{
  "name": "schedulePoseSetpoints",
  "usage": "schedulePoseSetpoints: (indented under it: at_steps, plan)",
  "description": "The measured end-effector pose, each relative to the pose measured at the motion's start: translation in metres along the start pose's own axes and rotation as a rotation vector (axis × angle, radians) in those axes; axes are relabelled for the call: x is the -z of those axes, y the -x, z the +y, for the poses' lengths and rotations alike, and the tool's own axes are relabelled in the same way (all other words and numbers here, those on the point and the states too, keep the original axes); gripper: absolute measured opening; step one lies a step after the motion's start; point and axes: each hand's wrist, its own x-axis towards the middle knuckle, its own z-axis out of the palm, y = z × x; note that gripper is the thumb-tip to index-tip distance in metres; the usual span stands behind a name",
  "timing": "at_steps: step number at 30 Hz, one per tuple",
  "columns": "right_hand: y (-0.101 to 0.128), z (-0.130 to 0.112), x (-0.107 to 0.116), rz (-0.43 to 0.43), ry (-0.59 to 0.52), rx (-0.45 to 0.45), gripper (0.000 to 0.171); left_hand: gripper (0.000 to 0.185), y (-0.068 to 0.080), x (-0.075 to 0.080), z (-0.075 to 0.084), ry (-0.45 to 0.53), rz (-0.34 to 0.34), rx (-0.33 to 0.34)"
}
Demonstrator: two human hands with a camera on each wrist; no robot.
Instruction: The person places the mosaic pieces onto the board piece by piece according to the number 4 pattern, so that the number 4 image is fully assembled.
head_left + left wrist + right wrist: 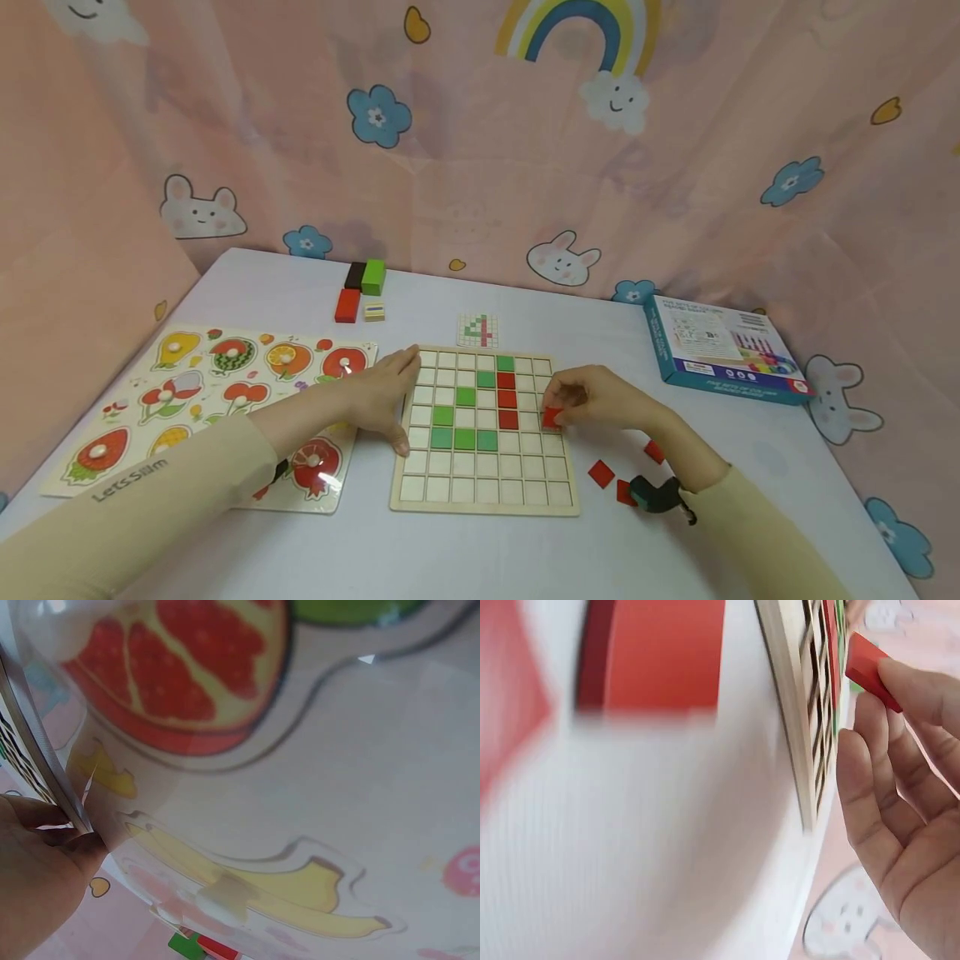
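In the head view, a wooden grid board (483,508) lies flat on the white table. Several green tiles (465,397) and a column of red tiles (507,399) fill some of its cells. My left hand (377,396) rests along the board's left edge with its fingers and thumb spread. Above the board's right edge, my right hand (603,400) pinches a red square tile (552,418) between thumb and fingertips. That same tile (868,667) shows tilted in the right wrist view. Loose red tiles (601,474) lie below my right forearm.
A small pattern card (477,331) sits behind the board. To the left, under my left arm, is a fruit puzzle board (322,502). Coloured blocks (346,306) stand at the back left, and a teal-edged box (727,350) lies at the back right. A patterned pink cloth (465,192) hangs behind.
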Motion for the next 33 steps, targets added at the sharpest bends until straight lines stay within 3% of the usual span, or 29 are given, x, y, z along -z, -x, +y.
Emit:
schedulePoseSetpoints:
  at_steps: [12,17,26,33]
  plan:
    - [-0.018,-0.026,-0.032,-0.027,-0.001,0.08,0.013,0.135,0.0,-0.001,-0.001,0.006,0.004,-0.007]
    - [-0.021,-0.031,-0.038,-0.038,0.002,0.065,0.01,0.135,0.0,-0.001,-0.002,0.001,0.007,-0.01]
    - [-0.021,-0.033,-0.042,-0.01,0.076,0.095,0.009,0.134,0.001,0.0,-0.002,-0.012,0.021,-0.034]
    - [-0.012,-0.029,-0.032,0.036,0.132,0.062,0.006,0.133,0.001,0.0,0.0,-0.007,0.009,-0.023]
